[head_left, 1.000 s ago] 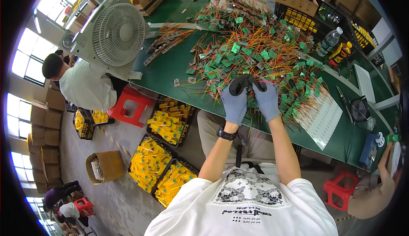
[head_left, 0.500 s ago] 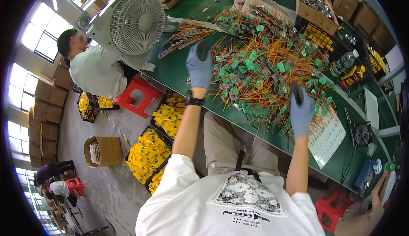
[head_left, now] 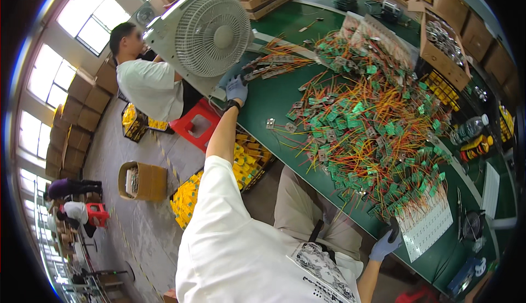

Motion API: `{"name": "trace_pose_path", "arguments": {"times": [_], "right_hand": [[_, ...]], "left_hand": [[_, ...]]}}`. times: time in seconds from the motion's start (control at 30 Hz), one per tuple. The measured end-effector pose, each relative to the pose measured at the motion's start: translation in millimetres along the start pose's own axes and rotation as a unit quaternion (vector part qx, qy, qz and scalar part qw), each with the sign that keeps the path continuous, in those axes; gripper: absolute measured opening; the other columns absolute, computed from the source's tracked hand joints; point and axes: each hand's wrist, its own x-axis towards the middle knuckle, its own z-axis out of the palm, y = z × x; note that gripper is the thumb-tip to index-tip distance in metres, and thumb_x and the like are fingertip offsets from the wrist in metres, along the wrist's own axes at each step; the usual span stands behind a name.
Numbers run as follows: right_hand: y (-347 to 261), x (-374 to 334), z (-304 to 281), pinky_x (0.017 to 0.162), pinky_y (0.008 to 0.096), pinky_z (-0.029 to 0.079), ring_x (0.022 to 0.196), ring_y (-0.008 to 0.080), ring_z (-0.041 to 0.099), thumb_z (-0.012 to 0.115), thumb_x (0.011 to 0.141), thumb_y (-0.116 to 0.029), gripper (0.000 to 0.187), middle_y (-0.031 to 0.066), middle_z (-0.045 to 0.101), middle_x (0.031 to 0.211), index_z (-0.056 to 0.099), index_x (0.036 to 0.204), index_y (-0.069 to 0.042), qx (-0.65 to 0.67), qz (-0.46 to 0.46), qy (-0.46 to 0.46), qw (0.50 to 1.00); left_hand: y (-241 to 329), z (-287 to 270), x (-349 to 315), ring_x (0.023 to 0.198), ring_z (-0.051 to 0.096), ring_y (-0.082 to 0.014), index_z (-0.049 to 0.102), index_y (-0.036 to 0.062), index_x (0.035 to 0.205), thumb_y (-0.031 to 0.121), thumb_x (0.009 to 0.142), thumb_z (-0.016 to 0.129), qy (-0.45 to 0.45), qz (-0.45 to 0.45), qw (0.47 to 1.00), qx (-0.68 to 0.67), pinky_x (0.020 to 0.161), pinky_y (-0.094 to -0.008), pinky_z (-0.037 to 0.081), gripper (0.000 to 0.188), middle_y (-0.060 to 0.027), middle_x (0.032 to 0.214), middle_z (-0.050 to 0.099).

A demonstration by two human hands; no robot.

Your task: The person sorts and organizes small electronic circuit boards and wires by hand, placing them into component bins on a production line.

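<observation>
My left hand (head_left: pixel 236 89), in a grey glove with dark fingertips, reaches out to the foot of the white box fan (head_left: pixel 212 36). Beside its fingers lie the near ends of several grey strips with orange wires (head_left: pixel 276 65); whether it grips one is unclear. My right hand (head_left: pixel 386 243), gloved alike, is low at the table's front edge, its thumb and forefinger apart. It is right by the left edge of a white perforated sheet (head_left: pixel 424 223). Between my hands spreads a big heap of small green circuit boards (head_left: pixel 356 119) with red, orange and yellow wires.
The green table (head_left: pixel 268 97) carries a carton of metal parts (head_left: pixel 445 48), a plastic bottle (head_left: pixel 470 129) and a small black fan (head_left: pixel 471 225). Crates of yellow parts (head_left: pixel 241 166), a red stool (head_left: pixel 197 122) and a carton (head_left: pixel 143 181) stand on the floor. Another person (head_left: pixel 148 81) sits beyond the fan.
My left hand has moved from the heap's left side to the fan's foot. The right hand has left the heap for the table's front edge. The view has swung left.
</observation>
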Motion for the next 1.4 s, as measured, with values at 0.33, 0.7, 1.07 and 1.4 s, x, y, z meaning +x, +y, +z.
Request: {"name": "trace_pose_path", "arguments": {"times": [0.33,0.7,1.07,1.4], "right_hand": [[-20,15,-9,0.082,0.0431,0.045,0.089,0.0363,0.061,0.055,0.088,-0.008,0.021,0.0196,0.067,0.099,0.065,0.103,0.002,0.037,-0.078,-0.007,0.996],[-19,4,-11,0.087,0.0420,0.045,0.096,0.0325,0.060,0.061,0.086,-0.004,0.024,0.0178,0.065,0.104,0.064,0.108,0.003,0.084,-0.064,0.037,0.994],[-214,15,11,0.086,0.0372,0.046,0.097,0.0270,0.061,0.062,0.082,-0.006,0.034,0.0167,0.065,0.104,0.060,0.115,0.003,0.338,-0.115,-0.262,0.896],[-187,6,40,0.080,0.0450,0.043,0.083,0.0303,0.062,0.068,0.085,-0.021,0.022,0.0150,0.067,0.093,0.066,0.093,0.000,0.132,-0.258,-0.181,0.940]], "left_hand": [[43,-72,-2,0.089,0.065,-0.0344,0.066,0.0108,0.102,0.033,0.088,0.055,-0.044,0.054,0.998,-0.007,0.078,-0.0448,0.050,0.028,-0.0159,0.097,0.067],[57,-169,-71,0.084,0.065,-0.0373,0.069,0.0011,0.094,0.028,0.086,0.064,0.137,-0.020,0.945,-0.297,0.075,-0.0420,0.049,0.028,-0.0202,0.088,0.068],[189,-178,-335,0.084,0.062,-0.0096,0.065,-0.0036,0.109,0.010,0.082,0.068,-0.215,-0.047,0.763,-0.608,0.077,-0.0253,0.051,0.030,-0.0101,0.095,0.070],[234,-158,-381,0.080,0.063,-0.0077,0.066,-0.0012,0.112,0.001,0.080,0.070,-0.239,-0.151,0.659,-0.697,0.069,-0.0217,0.051,0.032,-0.0045,0.094,0.070]]}}
